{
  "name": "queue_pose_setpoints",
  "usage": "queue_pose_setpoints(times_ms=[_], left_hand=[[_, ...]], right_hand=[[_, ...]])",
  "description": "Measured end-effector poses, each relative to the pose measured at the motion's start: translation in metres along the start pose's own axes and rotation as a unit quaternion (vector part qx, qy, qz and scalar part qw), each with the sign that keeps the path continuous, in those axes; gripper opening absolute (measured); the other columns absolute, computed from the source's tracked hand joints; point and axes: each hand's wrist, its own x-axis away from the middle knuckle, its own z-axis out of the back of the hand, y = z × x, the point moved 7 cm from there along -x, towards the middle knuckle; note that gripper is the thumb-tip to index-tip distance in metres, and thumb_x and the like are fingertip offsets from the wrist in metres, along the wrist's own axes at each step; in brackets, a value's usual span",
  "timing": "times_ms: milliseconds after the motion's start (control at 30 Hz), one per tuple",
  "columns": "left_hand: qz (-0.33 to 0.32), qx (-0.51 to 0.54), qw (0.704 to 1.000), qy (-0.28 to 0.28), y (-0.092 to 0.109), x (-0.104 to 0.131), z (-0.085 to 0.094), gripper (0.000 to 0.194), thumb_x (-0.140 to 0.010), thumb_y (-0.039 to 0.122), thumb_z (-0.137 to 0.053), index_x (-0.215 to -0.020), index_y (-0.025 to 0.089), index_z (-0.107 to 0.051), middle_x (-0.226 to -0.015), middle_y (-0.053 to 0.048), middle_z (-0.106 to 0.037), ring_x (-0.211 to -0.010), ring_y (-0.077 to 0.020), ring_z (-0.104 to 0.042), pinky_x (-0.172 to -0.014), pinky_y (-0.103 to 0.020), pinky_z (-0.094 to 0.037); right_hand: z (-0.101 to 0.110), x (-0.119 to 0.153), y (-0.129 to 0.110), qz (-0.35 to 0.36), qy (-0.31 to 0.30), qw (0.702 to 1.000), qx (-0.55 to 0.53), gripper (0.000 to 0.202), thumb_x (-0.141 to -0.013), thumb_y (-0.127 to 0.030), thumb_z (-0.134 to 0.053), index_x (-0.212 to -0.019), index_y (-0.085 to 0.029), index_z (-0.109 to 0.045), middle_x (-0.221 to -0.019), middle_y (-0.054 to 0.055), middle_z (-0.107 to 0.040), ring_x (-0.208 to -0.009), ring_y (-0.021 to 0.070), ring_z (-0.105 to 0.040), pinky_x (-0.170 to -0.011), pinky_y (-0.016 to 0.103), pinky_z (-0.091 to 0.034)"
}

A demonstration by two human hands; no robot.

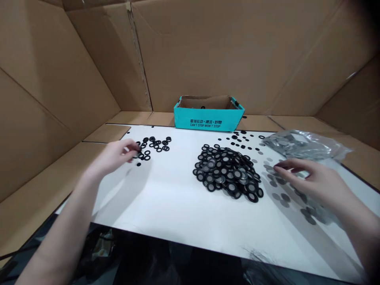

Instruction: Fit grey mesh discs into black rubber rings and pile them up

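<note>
My left hand point(122, 153) is at the left of the white table, fingers curled together at the edge of a loose group of black rings point(159, 150). A black ring point(139, 150) shows at its fingertips. On the right, my right hand point(308, 176) is over scattered thin grey discs point(285, 197), thumb and forefinger closed together. Whatever lies between those fingertips is too small to make out. Between the hands rises a heap of black rings with grey centres point(227, 172).
A turquoise open box point(209, 119) stands at the back. To its right lie small black pieces point(242, 140) and a clear plastic bag point(303, 144) with grey contents. Cardboard walls point(237, 51) enclose the white tabletop point(178, 206) at the back and sides.
</note>
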Motion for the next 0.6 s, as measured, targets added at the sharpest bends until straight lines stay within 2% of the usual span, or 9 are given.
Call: queue_pose_setpoints(times_ms=[67,133,167,233,300,400,500,600], left_hand=[[-0.105,0.170,0.978,-0.054,0.054,-0.001,-0.022,0.028,-0.086,0.042,-0.053,-0.100,0.019,-0.059,-0.102,-0.008,-0.069,-0.080,-0.0178,-0.072,-0.078,-0.032,-0.057],[-0.172,0.247,0.949,-0.092,0.094,0.001,-0.040,0.036,-0.086,0.044,-0.055,-0.112,0.019,-0.056,-0.109,-0.010,-0.065,-0.083,-0.0187,-0.071,-0.072,-0.032,-0.060],[-0.186,0.239,0.949,-0.090,0.105,0.001,-0.045,0.037,-0.088,0.044,-0.052,-0.115,0.019,-0.056,-0.111,-0.010,-0.065,-0.084,-0.0189,-0.071,-0.072,-0.033,-0.060],[-0.195,0.171,0.964,-0.052,0.111,-0.001,-0.048,0.036,-0.091,0.044,-0.047,-0.116,0.019,-0.056,-0.113,-0.010,-0.065,-0.085,-0.0190,-0.071,-0.074,-0.033,-0.060],[-0.171,0.083,0.982,-0.018,0.098,-0.006,-0.042,0.036,-0.091,0.043,-0.044,-0.114,0.019,-0.058,-0.117,-0.010,-0.064,-0.091,-0.0203,-0.070,-0.082,-0.034,-0.058],[-0.094,-0.025,0.995,0.015,0.059,-0.015,-0.025,0.037,-0.089,0.043,-0.045,-0.112,0.020,-0.061,-0.119,-0.012,-0.062,-0.099,-0.0278,-0.067,-0.091,-0.042,-0.052],[-0.011,-0.107,0.994,0.019,0.020,-0.021,-0.009,0.039,-0.087,0.044,-0.047,-0.110,0.017,-0.063,-0.119,-0.019,-0.059,-0.110,-0.0440,-0.060,-0.089,-0.056,-0.047],[0.035,-0.145,0.989,0.003,-0.002,-0.021,-0.005,0.041,-0.086,0.044,-0.048,-0.112,0.015,-0.062,-0.119,-0.023,-0.059,-0.111,-0.0489,-0.058,-0.084,-0.060,-0.046]], right_hand=[[-0.002,-0.001,0.005,0.012,-0.001,1.000,0.022,0.036,-0.073,-0.056,-0.056,-0.080,-0.024,-0.070,-0.093,0.009,-0.077,-0.078,0.0300,-0.067,-0.065,0.038,-0.045],[-0.002,-0.002,0.013,0.019,0.005,0.998,0.054,0.038,-0.074,-0.058,-0.054,-0.082,-0.024,-0.070,-0.093,0.009,-0.077,-0.081,0.0306,-0.067,-0.066,0.039,-0.046],[-0.002,-0.002,0.018,0.020,0.008,0.997,0.073,0.040,-0.074,-0.060,-0.053,-0.083,-0.024,-0.070,-0.094,0.010,-0.076,-0.081,0.0308,-0.067,-0.065,0.039,-0.046],[-0.002,-0.001,0.029,0.015,0.015,0.993,0.113,0.047,-0.071,-0.065,-0.052,-0.087,-0.025,-0.070,-0.094,0.011,-0.075,-0.077,0.0317,-0.066,-0.063,0.040,-0.046],[-0.003,0.001,0.037,0.005,0.012,0.989,0.148,0.051,-0.068,-0.068,-0.053,-0.089,-0.025,-0.071,-0.090,0.013,-0.074,-0.076,0.0338,-0.065,-0.062,0.041,-0.045],[-0.008,0.004,0.046,-0.032,-0.018,0.988,0.149,0.047,-0.066,-0.065,-0.055,-0.087,-0.026,-0.071,-0.081,0.013,-0.073,-0.076,0.0366,-0.066,-0.059,0.043,-0.046],[-0.011,0.007,0.050,-0.081,-0.036,0.990,0.110,0.037,-0.065,-0.060,-0.056,-0.080,-0.028,-0.067,-0.079,0.011,-0.073,-0.077,0.0367,-0.066,-0.060,0.043,-0.047],[-0.012,0.008,0.050,-0.098,-0.039,0.991,0.085,0.030,-0.066,-0.057,-0.056,-0.077,-0.030,-0.064,-0.080,0.011,-0.073,-0.077,0.0367,-0.065,-0.062,0.044,-0.048]])
